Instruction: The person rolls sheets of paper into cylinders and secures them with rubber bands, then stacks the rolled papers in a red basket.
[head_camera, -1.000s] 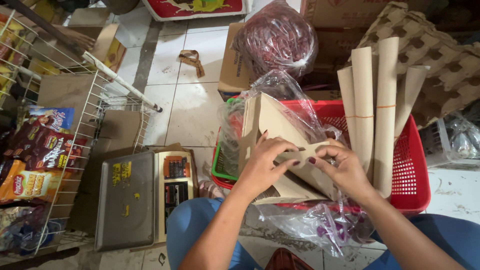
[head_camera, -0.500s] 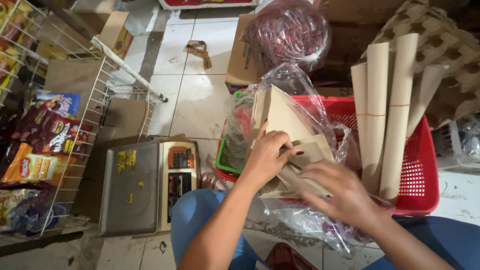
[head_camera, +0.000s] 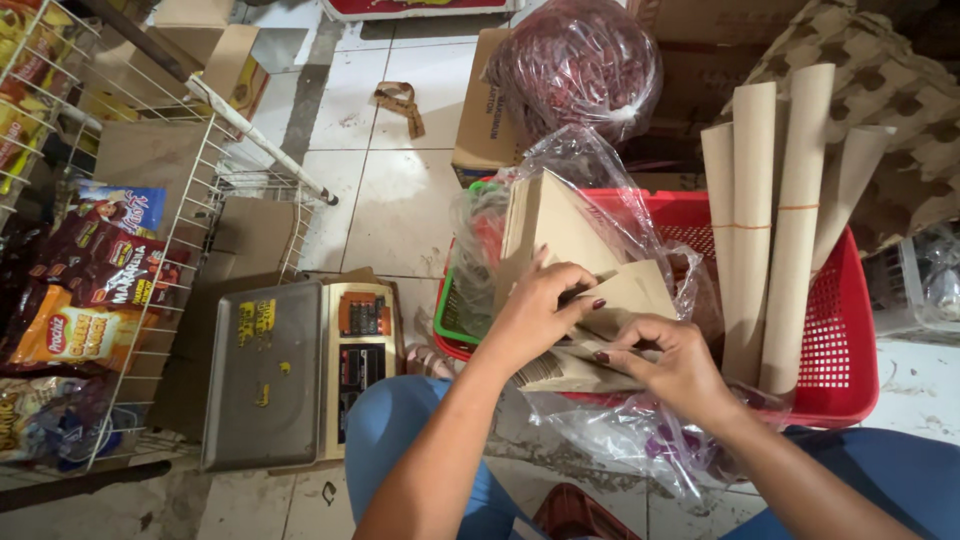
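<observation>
My left hand (head_camera: 537, 310) grips a stack of folded brown paper bags (head_camera: 560, 235) that stands inside a clear plastic bag (head_camera: 600, 170) over the red plastic basket (head_camera: 845, 330). My right hand (head_camera: 665, 365) lies just below and to the right of it, fingers pinching the lower bags (head_camera: 575, 372) of the stack. Both hands touch the paper. Several rolled brown paper tubes (head_camera: 770, 210) stand upright in the basket to the right of my hands.
A grey and tan weighing scale (head_camera: 290, 370) sits on the floor at my left knee. A white wire rack (head_camera: 130, 250) with snack packets (head_camera: 80, 290) stands at far left. A bag of red items (head_camera: 580, 65) rests on a cardboard box (head_camera: 485, 125) behind the basket.
My right hand has drawn down and inward to the bottom of the stack. My left hand keeps its hold on the bags. The view has shifted slightly.
</observation>
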